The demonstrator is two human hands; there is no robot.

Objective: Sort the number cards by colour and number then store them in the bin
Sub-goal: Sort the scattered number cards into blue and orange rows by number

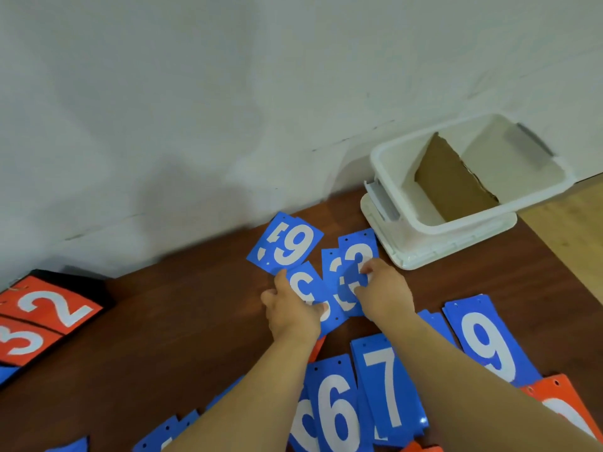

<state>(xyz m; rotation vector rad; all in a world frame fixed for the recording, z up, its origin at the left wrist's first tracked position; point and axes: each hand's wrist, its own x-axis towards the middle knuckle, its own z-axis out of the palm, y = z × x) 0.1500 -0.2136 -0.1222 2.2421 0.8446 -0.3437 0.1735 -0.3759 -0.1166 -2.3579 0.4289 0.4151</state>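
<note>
Blue number cards lie spread over the brown table (182, 321). My right hand (383, 290) pinches a stack of blue 3 cards (357, 256) near the bin. My left hand (290, 313) holds a blue card (305, 282) whose digit is partly hidden, just left of the 3s. Behind it lies a blue 9 card (290, 244) over other blue cards. Closer to me lie a blue 6 (336, 406), a blue 7 (385, 386) and a blue 9 (489, 340). The white bin (394, 151) stands at the back right with a cardboard divider (450, 181) inside.
A black stand with orange 2 and 3 cards (42, 321) sits at the left edge. An orange card (561, 406) lies at the lower right. More blue cards (169, 432) lie near the bottom edge. A white wall (228, 109) runs behind the table.
</note>
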